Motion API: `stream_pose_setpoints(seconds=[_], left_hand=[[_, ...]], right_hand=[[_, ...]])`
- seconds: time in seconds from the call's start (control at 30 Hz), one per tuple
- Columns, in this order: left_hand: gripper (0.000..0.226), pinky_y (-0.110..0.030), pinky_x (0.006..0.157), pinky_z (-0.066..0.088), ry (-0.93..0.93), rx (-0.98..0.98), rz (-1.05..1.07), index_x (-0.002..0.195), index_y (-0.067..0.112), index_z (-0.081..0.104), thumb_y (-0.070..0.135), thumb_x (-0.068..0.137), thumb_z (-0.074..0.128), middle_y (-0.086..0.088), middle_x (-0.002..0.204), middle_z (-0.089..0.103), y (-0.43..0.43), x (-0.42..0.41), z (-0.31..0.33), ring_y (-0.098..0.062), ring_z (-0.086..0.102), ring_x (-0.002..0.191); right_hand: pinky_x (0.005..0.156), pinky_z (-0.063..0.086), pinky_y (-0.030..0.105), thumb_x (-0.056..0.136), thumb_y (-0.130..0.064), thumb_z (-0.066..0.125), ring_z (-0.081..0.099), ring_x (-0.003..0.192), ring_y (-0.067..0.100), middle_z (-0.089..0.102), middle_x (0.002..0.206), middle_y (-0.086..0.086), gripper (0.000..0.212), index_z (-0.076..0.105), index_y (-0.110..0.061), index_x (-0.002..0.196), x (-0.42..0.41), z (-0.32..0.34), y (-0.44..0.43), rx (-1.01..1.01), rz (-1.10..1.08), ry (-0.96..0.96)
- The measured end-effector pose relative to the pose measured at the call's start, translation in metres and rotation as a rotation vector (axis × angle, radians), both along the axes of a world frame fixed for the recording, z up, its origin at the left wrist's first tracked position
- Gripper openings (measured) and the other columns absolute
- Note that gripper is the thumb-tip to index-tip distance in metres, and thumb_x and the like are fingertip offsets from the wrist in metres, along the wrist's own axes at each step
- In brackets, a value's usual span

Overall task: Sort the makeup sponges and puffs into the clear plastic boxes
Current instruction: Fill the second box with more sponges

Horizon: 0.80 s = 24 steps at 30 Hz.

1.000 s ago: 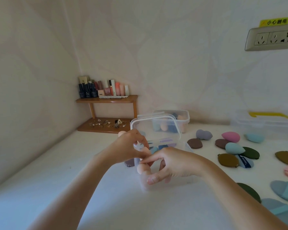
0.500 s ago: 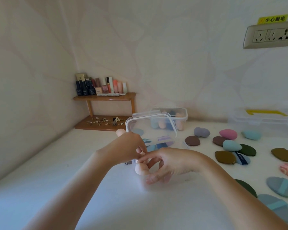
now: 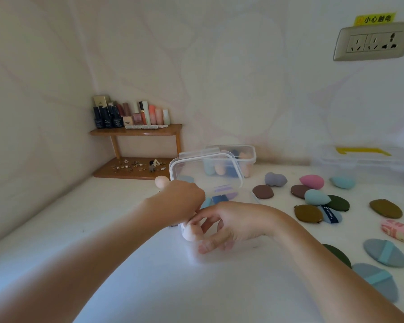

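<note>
Wooden shelf [image 3: 135,132] with cosmetic bottles [image 3: 131,114]; wall socket [image 3: 372,43] above.

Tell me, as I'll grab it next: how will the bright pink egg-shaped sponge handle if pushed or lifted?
The bright pink egg-shaped sponge looks like matte foam: probably light, squashy, not slippery. Its rounded, tapered body lies on the white table, so a push may roll it crookedly.

Clear glossy plastic box [image 3: 222,250], matt foam sponges [image 3: 311,181], wooden shelf [image 3: 138,131].
</note>
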<state>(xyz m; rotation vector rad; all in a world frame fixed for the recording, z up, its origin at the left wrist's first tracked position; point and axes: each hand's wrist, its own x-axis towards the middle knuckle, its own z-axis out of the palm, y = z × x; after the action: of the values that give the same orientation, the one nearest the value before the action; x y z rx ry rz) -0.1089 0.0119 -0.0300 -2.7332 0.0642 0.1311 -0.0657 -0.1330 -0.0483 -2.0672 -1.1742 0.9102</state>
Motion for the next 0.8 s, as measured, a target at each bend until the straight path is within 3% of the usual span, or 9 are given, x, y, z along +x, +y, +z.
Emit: stream_pose_setpoints(seconds=[0.1, 0.17, 0.27, 0.33, 0.5, 0.57, 0.67, 0.8], left_hand=[[0.024, -0.017, 0.048, 0.033, 0.072, -0.040, -0.029, 0.102, 0.017, 0.068, 0.011, 0.079, 0.066, 0.003, 0.078, 0.061, 0.003, -0.001, 0.007, -0.012, 0.051, 0.067], [0.025, -0.012, 0.049, 0.034, 0.144, -0.167, -0.052, 0.107, 0.022, 0.069, 0.016, 0.083, 0.063, 0.004, 0.093, 0.068, 0.009, -0.002, 0.013, -0.006, 0.051, 0.069], [0.027, -0.017, 0.071, 0.049, 0.124, -0.362, -0.080, 0.113, 0.029, 0.067, 0.023, 0.089, 0.058, 0.009, 0.101, 0.069, 0.021, -0.007, 0.018, -0.006, 0.060, 0.086], [0.025, -0.021, 0.081, 0.052, 0.017, -0.536, -0.046, 0.111, 0.031, 0.067, 0.024, 0.089, 0.059, 0.013, 0.097, 0.069, 0.033, -0.009, 0.019, -0.004, 0.063, 0.086], [0.009, -0.016, 0.057, 0.044, -0.549, -1.055, 0.192, 0.081, 0.024, 0.070, 0.024, 0.087, 0.063, 0.010, 0.070, 0.069, 0.082, 0.000, 0.005, 0.001, 0.059, 0.061], [0.008, -0.020, 0.057, 0.045, -0.642, -1.100, 0.378, 0.086, 0.018, 0.069, 0.020, 0.089, 0.061, 0.000, 0.081, 0.071, 0.108, 0.010, -0.013, -0.008, 0.059, 0.067], [0.019, -0.028, 0.075, 0.049, -0.584, -1.052, 0.486, 0.106, 0.017, 0.066, 0.010, 0.091, 0.057, -0.001, 0.108, 0.067, 0.129, 0.022, -0.042, -0.014, 0.059, 0.086], [0.033, -0.032, 0.085, 0.043, -0.576, -1.131, 0.525, 0.125, 0.019, 0.056, 0.029, 0.094, 0.053, 0.001, 0.124, 0.058, 0.132, 0.035, -0.062, -0.018, 0.053, 0.102]], right_hand=[[0.071, 0.055, 0.023, 0.080, -0.031, 0.075, 0.061, 0.067, 0.011, 0.058, 0.122, -0.001, 0.057, 0.052, -0.028, 0.132, 0.001, 0.001, 0.000, 0.019, -0.003, 0.014], [0.069, 0.055, 0.023, 0.080, -0.030, 0.075, 0.061, 0.067, 0.012, 0.057, 0.123, -0.001, 0.056, 0.053, -0.029, 0.131, 0.001, 0.000, -0.001, 0.028, -0.004, 0.022], [0.070, 0.057, 0.024, 0.077, -0.033, 0.077, 0.065, 0.072, 0.014, 0.056, 0.121, -0.006, 0.059, 0.052, -0.034, 0.130, 0.000, -0.001, -0.001, 0.023, 0.003, 0.013], [0.071, 0.057, 0.025, 0.077, -0.034, 0.077, 0.065, 0.073, 0.014, 0.056, 0.119, -0.008, 0.056, 0.054, -0.033, 0.128, 0.001, -0.001, -0.002, 0.023, 0.000, 0.012], [0.068, 0.056, 0.023, 0.077, -0.034, 0.077, 0.065, 0.069, 0.011, 0.057, 0.110, -0.014, 0.053, 0.056, -0.031, 0.126, 0.007, 0.000, -0.008, 0.039, -0.028, -0.037], [0.068, 0.057, 0.025, 0.077, -0.034, 0.077, 0.065, 0.069, 0.011, 0.057, 0.108, -0.016, 0.054, 0.056, -0.031, 0.127, 0.009, 0.000, -0.010, 0.041, -0.028, -0.046], [0.072, 0.058, 0.028, 0.077, -0.034, 0.077, 0.067, 0.079, 0.016, 0.057, 0.108, -0.017, 0.054, 0.056, -0.032, 0.127, 0.013, 0.001, -0.012, 0.034, -0.014, -0.014], [0.076, 0.059, 0.029, 0.076, -0.034, 0.078, 0.066, 0.090, 0.017, 0.054, 0.111, -0.020, 0.059, 0.053, -0.035, 0.129, 0.016, 0.001, -0.014, 0.032, -0.008, 0.011]])
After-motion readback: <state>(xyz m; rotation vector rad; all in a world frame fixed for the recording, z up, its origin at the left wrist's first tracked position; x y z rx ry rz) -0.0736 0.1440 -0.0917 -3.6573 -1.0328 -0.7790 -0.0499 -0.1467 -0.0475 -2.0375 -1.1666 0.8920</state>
